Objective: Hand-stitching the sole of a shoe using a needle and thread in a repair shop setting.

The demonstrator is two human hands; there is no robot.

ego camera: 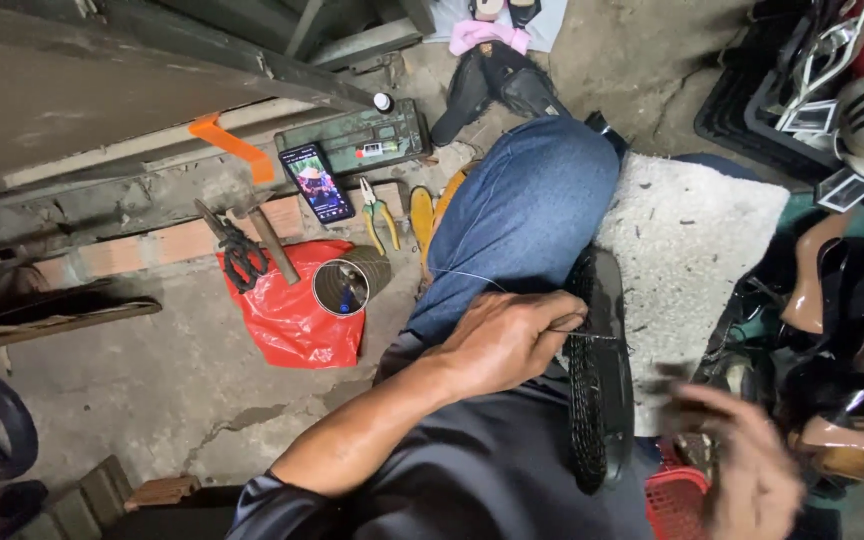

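Note:
A black shoe (599, 380) with a ribbed sole rests sole-up across my lap, beside my blue-jeaned knee (527, 215). My left hand (507, 340) lies against the shoe's edge, its fingers pinched on a thin needle or awl at the rim. A pale thread (467, 275) runs from that spot across my knee. My right hand (747, 460) is blurred at the lower right, near a red basket (674, 500), with fingers curled; whether it holds anything I cannot tell.
On the concrete floor to the left lie a red plastic bag (292, 315), a tin can (342, 287), a hammer (272, 240), scissors (237, 250), pliers (380, 215), a lit phone (316, 182) and a green metal box (367, 140). Several shoes (852, 300) pile at the right, beside a white mat (682, 250).

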